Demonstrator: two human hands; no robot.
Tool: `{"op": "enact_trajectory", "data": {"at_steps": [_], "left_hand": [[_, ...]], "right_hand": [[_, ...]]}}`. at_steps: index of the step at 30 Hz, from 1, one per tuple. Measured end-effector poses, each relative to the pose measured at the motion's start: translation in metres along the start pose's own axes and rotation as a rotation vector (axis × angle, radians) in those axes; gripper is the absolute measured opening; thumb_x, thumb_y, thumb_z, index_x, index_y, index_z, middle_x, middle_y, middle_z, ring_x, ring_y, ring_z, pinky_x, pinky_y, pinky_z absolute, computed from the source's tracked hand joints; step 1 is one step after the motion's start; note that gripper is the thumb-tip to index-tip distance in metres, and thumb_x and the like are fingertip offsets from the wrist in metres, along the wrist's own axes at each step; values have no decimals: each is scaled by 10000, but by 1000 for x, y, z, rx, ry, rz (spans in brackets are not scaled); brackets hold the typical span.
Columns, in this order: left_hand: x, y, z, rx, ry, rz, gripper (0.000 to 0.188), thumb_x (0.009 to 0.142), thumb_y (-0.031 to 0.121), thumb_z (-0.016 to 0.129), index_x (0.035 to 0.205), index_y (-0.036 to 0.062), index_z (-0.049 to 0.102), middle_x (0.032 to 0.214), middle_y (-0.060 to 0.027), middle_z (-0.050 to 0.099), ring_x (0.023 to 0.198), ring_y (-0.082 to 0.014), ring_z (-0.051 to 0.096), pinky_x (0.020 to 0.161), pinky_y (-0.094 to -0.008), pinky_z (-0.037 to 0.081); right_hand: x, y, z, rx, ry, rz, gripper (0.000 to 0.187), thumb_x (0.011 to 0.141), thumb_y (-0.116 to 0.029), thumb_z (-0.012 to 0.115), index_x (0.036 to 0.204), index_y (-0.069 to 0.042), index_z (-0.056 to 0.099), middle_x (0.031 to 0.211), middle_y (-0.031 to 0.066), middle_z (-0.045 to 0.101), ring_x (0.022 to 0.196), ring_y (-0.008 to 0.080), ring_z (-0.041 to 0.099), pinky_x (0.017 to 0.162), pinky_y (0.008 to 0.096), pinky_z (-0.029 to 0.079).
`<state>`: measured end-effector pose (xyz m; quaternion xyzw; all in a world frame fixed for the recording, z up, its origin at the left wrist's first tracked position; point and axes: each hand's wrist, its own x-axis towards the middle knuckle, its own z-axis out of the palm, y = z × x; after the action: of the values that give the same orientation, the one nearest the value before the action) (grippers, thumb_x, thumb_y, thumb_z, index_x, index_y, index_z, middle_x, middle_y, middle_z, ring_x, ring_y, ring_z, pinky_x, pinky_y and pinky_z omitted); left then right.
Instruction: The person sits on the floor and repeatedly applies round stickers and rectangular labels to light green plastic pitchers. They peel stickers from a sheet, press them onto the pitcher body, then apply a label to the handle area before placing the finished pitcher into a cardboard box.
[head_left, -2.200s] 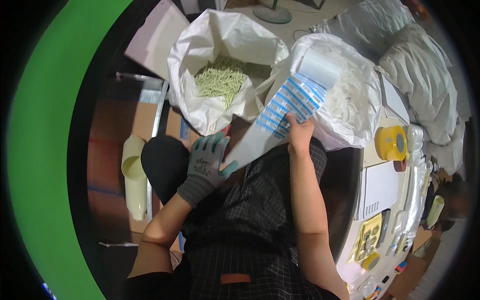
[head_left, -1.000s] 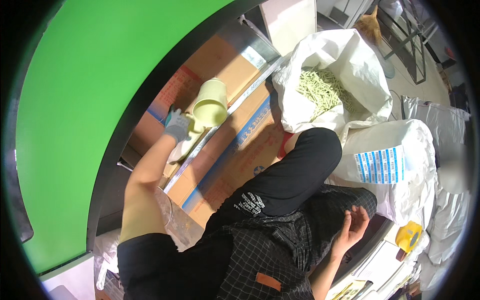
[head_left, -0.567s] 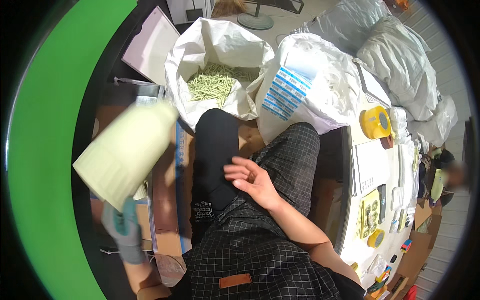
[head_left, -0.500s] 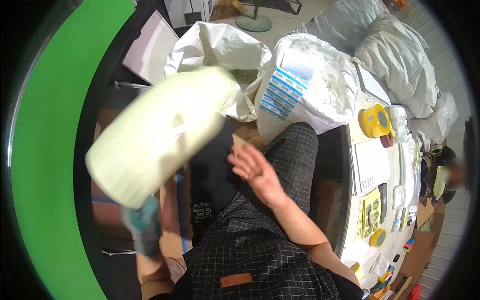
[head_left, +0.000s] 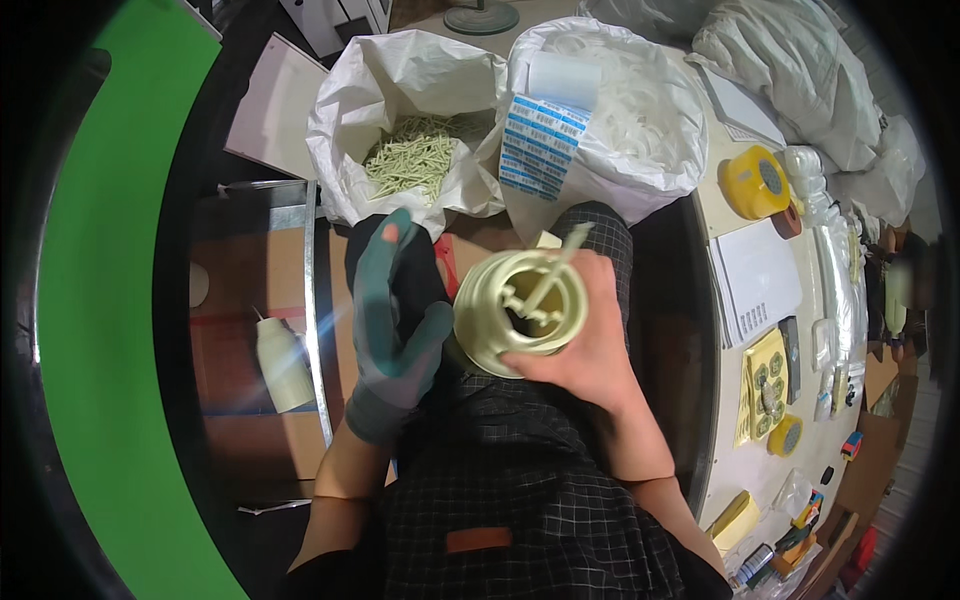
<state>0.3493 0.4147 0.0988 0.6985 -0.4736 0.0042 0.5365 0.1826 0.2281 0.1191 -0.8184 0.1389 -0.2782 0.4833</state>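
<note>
Over my lap, my bare right hand [head_left: 600, 335] is wrapped round a pale yellow-green plastic bottle [head_left: 480, 318] with a wide ridged neck. The bottle's mouth faces up toward me. A thin pale stick [head_left: 560, 268], blurred, slants up from the opening, and pale bits show by it inside the rim. To the left of the bottle is my left hand [head_left: 385, 325], in a grey-green glove with a fingertip bare. Its fingers are stretched out and the thumb stands apart, with nothing held.
Ahead stand a white sack [head_left: 335, 115] of pale green sticks [head_left: 415, 158] and another sack [head_left: 665, 185] of clear plastic rings, with a label sheet [head_left: 540, 145] on it. Another pale bottle [head_left: 284, 365] lies at left, beside a metal rail [head_left: 318, 340]. Yellow tape [head_left: 755, 183] sits on the right-hand table.
The large pale object blurred above my gloved hand at left is gone from there. My right hand, empty and spread before, now grips a bottle. My gloved hand has moved right and forward.
</note>
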Motion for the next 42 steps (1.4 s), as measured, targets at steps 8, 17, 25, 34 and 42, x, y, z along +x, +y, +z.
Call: {"op": "enact_trajectory", "data": {"at_steps": [8,17,25,34,42], "left_hand": [[12,23,10,357,-306,238,715,910,456,860,1420,42,577,1396,-198,640,1292,-409,649,1205,-614,475],[-44,9,15,439,-257,126,373,946,317,785,1190,51,691,1174,-160,719,1119,-383,708,1076,-603,556],[-2,2,-19,321,-2,37,823,832,287,954,1471,-36,549,1427,-209,655,1331,-403,631,1169,-525,490],[78,-58,-19,494,329,297,1046,780,139,991,1621,-1,386,1573,-275,542,1393,-475,576,1157,-582,495],[34,10,-7,435,33,192,990,731,368,1041,1511,20,540,1521,-214,576,1306,-415,634,1098,-541,541]], "right_hand": [[-12,6,47,-185,-66,-38,939,643,-293,1006,1451,-38,603,1351,157,638,1231,416,548,1113,495,455],[-22,10,67,-234,-106,-63,924,685,-238,964,1486,-7,565,1455,171,635,1299,415,567,1146,502,430],[41,9,80,-24,-83,-311,995,627,-290,988,1525,-89,610,1562,116,599,1399,431,523,1207,543,429],[119,45,42,-201,204,-477,684,749,-1,865,1400,-96,682,1401,177,668,1290,391,623,1091,489,511],[211,221,-93,-1003,198,-146,112,903,-64,717,963,-104,803,1071,102,698,1054,330,681,863,472,588]]}}
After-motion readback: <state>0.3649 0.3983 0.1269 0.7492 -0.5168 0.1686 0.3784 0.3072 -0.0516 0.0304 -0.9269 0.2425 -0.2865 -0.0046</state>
